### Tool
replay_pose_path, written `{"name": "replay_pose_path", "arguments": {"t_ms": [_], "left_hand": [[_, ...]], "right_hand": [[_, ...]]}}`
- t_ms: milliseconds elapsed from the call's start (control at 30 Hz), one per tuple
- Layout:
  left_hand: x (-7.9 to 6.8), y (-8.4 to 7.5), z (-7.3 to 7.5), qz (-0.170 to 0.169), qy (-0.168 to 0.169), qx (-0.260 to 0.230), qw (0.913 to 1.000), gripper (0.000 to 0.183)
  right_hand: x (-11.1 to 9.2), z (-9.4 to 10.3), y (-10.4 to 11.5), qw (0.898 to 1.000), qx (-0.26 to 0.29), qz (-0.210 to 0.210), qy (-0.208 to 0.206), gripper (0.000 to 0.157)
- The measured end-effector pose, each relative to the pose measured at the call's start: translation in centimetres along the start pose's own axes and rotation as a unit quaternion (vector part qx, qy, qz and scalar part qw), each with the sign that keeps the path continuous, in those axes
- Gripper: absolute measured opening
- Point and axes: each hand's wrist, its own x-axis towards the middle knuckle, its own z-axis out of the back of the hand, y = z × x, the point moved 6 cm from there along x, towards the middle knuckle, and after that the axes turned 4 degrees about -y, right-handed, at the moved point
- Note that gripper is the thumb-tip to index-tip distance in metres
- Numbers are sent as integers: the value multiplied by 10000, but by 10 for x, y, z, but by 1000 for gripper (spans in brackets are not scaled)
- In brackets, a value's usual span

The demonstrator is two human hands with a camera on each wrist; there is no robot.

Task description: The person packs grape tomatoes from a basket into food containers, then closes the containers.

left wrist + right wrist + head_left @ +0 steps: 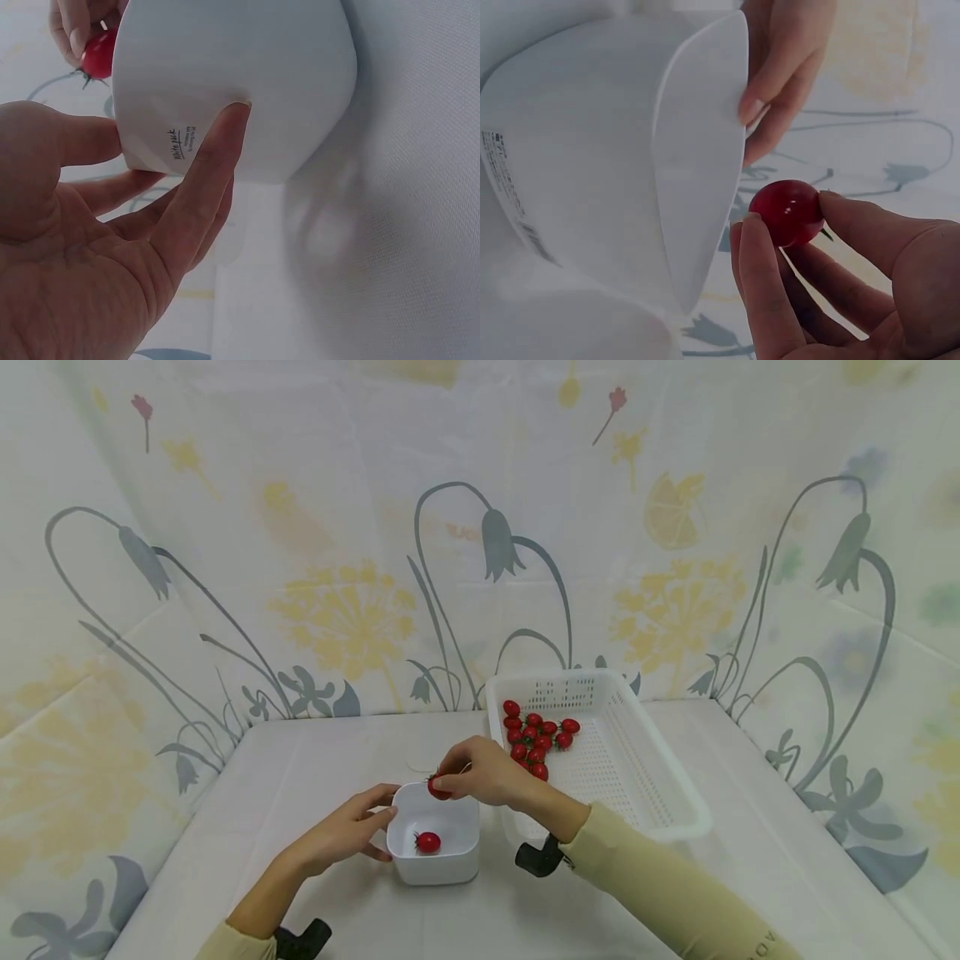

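Note:
In the head view, a small white square container (438, 870) stands on the table with one cherry tomato (428, 842) lying inside. My left hand (352, 831) holds its left side from outside; the left wrist view shows thumb and fingers spread about a corner of its wall. My right hand (480, 770) pinches another cherry tomato (787, 212) between thumb and fingertips. That tomato is over the container's far rim in the head view, its green stem end turned toward the thumb in the right wrist view.
Right of the container is a large white perforated basket (678, 785), with several cherry tomatoes (536, 739) gathered at its left side. My right forearm crosses over the basket's near corner. A patterned cloth (337, 527) hangs behind the white-covered table (300, 760).

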Motion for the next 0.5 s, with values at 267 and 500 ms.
{"name": "replay_pose_path", "arguments": {"t_ms": [267, 500], "left_hand": [[-1, -2, -1, -49, 3, -35, 10000, 51], [-1, -1, 0, -85, -12, -63, 9999, 45]], "right_hand": [[5, -20, 2, 9982, -533, 113, -238, 10], [7, -37, 3, 9969, -669, 244, -329, 7]]}}
